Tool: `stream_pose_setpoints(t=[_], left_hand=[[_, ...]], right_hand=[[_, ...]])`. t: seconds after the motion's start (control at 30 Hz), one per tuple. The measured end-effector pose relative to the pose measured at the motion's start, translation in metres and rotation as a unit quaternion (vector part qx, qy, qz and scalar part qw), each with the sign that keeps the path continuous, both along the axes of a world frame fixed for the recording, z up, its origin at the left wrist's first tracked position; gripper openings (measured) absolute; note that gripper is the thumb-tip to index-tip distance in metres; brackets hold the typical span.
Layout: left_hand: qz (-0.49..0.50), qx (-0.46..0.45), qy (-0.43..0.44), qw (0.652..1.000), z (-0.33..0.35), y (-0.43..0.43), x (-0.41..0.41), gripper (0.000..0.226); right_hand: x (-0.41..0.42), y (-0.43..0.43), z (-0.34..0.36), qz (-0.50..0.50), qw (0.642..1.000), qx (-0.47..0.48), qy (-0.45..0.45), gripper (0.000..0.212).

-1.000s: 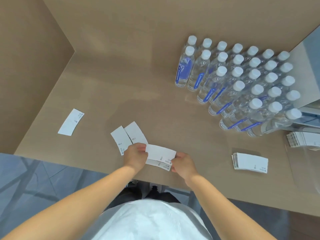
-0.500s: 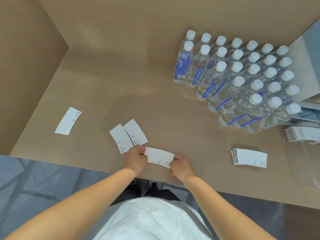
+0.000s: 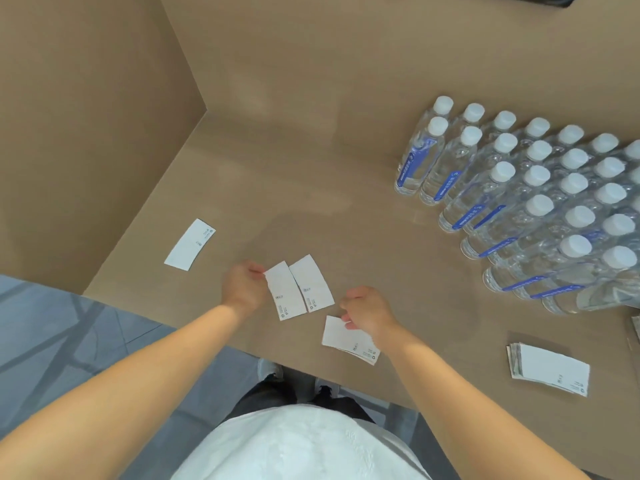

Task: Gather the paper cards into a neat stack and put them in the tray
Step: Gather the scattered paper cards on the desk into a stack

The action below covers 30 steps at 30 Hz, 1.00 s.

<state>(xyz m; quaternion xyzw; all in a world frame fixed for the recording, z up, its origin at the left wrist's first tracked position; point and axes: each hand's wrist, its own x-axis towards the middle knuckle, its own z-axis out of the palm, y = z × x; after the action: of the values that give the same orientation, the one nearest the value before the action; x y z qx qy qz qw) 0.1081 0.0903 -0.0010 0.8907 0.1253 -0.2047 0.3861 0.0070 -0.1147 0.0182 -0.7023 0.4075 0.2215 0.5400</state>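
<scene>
The right hand (image 3: 367,315) pinches a small stack (image 3: 348,339), the left hand (image 3: 244,287) pinches a card (image 3: 285,296). A neighbouring card (image 3: 311,284) and a far-left card (image 3: 189,244) wait; roughly midway, I'd say.

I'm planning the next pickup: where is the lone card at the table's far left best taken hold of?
The lone card lies flat on the table, no edge raised. Likely best: a grip on its near short end, from the front-left, sliding it toward the table edge so a thumb gets under.

table (image 3: 311,188) tan | lone card (image 3: 189,244) far left | card pair (image 3: 310,285) near edge | card stack (image 3: 550,372) right | bottles (image 3: 540,206) behind
</scene>
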Motion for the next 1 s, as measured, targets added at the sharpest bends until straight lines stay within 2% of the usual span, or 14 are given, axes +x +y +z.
stream_pose_setpoints(t=[0.17, 0.33, 0.53, 0.7, 0.8, 0.9, 1.0], left_hand=[[-0.027, 0.018, 0.011, 0.999, -0.006, 0.017, 0.016, 0.022], [-0.088, -0.002, 0.046, 0.995, -0.015, 0.028, 0.037, 0.023], [-0.175, -0.021, 0.076, 0.982, -0.028, 0.032, 0.07, 0.021], [-0.225, -0.045, 0.09, 0.969, -0.043, 0.035, 0.083, 0.017], [-0.256, -0.035, 0.086, 0.962, -0.045, 0.033, 0.084, 0.029], [-0.3, -0.026, 0.076, 0.951, -0.04, 0.03, 0.085, 0.033], [-0.355, 0.009, 0.034, 0.934, -0.034, 0.026, 0.085, 0.026]], right_hand=[[0.007, 0.042, -0.008, -0.025, 0.997, 0.072, 0.01, 0.031], [0.008, 0.067, -0.011, -0.058, 0.992, 0.103, 0.04, 0.027], [0.003, 0.097, -0.007, -0.185, 0.973, 0.131, 0.041, 0.02], [0.007, 0.129, -0.015, -0.331, 0.939, 0.073, 0.062, 0.01], [0.01, 0.147, -0.022, -0.373, 0.926, 0.043, 0.037, 0.004], [0.013, 0.165, -0.028, -0.394, 0.918, 0.025, 0.023, 0.013], [0.02, 0.176, -0.032, -0.4, 0.916, -0.013, 0.024, 0.024]])
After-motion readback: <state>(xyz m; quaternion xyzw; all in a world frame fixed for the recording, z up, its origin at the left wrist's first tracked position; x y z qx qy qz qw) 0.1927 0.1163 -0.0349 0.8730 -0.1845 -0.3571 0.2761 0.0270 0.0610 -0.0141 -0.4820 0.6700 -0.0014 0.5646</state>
